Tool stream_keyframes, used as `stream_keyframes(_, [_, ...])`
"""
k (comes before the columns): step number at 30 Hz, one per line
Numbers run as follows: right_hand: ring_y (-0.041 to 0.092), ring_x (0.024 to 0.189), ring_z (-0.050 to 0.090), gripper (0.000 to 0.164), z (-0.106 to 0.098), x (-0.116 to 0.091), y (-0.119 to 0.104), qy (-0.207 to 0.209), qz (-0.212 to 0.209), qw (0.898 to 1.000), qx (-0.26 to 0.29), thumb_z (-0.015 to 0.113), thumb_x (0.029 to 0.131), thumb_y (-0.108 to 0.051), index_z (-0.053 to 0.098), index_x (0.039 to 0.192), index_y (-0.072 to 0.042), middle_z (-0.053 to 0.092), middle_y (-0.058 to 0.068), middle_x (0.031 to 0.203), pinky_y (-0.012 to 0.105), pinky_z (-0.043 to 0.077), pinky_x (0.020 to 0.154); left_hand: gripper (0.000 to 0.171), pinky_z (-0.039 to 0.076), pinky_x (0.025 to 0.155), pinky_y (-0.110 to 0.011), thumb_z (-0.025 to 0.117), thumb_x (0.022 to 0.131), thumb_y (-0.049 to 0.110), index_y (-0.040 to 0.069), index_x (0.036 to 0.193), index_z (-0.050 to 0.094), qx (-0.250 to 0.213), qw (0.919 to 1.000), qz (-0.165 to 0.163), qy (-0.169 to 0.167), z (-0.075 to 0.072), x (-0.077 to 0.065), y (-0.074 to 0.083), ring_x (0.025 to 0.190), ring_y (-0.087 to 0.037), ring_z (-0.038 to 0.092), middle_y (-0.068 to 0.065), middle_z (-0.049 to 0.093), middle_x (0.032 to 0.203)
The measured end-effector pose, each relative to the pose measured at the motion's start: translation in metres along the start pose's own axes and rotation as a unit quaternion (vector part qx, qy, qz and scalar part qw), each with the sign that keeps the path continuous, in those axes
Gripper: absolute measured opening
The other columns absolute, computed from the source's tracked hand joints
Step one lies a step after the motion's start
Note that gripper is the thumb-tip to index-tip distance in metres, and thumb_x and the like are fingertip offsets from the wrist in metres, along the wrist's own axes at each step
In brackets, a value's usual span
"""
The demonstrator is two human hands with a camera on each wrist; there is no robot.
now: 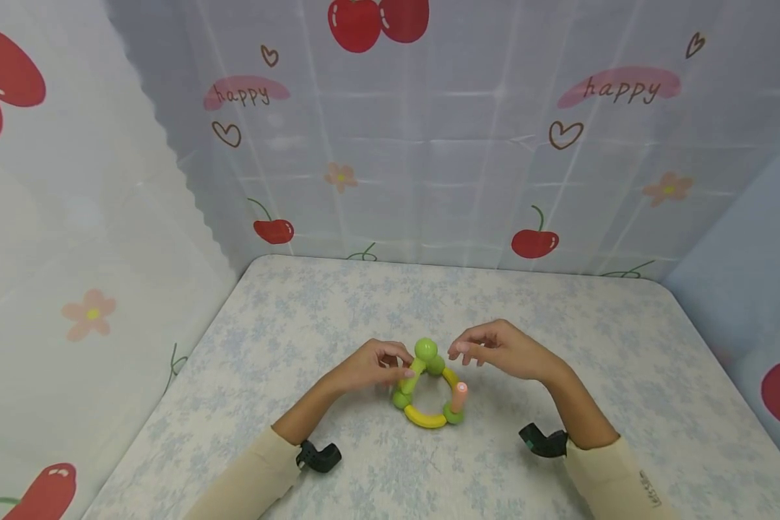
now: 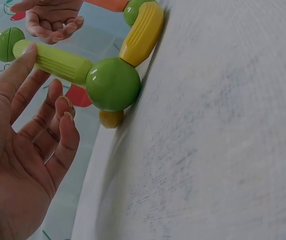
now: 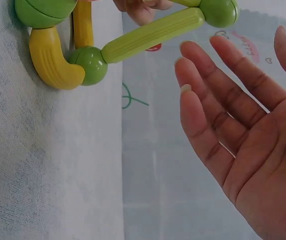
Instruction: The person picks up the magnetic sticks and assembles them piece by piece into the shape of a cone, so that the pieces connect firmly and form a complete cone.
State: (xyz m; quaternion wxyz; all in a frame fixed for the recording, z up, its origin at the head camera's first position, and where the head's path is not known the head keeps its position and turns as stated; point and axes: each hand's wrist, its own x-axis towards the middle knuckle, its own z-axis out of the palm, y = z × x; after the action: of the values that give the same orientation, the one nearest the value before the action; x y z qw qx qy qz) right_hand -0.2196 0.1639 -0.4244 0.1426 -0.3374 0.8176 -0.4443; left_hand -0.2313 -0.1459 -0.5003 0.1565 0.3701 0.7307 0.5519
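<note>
A ring of curved yellow rods (image 1: 425,418) joined by green balls (image 1: 453,414) lies on the table. Two light green ribbed rods (image 3: 155,35) slope up from it and meet at a raised green ball (image 1: 425,349). An orange-pink rod (image 1: 459,397) stands up from the ring's right side. My left hand (image 1: 372,366) pinches one light green rod (image 2: 58,62) between thumb and index finger near its upper end, the other fingers loosely bent. To the right of the raised ball, my right hand (image 1: 508,350) hovers with relaxed fingers, apart from the pieces and holding nothing.
The table (image 1: 299,303) has a pale blue floral cover. Behind it hangs a curtain (image 1: 416,195) printed with cherries, and similar sheets flank both sides. Each wrist bears a black camera mount (image 1: 542,440).
</note>
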Motion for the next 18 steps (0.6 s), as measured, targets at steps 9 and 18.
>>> stream_keyframes(9, [0.021,0.100,0.068,0.025,-0.0038,-0.0004,0.0067,-0.070,0.007,0.997,0.023,0.068,0.100,-0.022,0.073,0.118,-0.005,0.073,0.011,0.114,0.036,0.057,0.082,0.014,0.054,0.053,-0.043,0.071,0.097,0.014,0.009,0.109,0.076,0.012,0.9997,0.002,0.022,-0.0030,0.0004,-0.0006,0.066,-0.034,0.059,-0.004,0.070,0.103])
stream_keyframes(18, [0.024,0.095,0.069,0.031,0.0057,-0.0002,0.0044,-0.127,0.001,0.991,0.031,0.082,0.089,-0.025,0.075,0.117,-0.013,0.073,0.003,0.112,0.041,0.057,0.084,0.013,0.053,0.052,-0.040,0.070,0.097,0.010,0.006,0.109,0.076,0.014,0.9993,-0.007,0.034,-0.0025,0.0002,-0.0021,0.063,-0.035,0.057,-0.005,0.069,0.101])
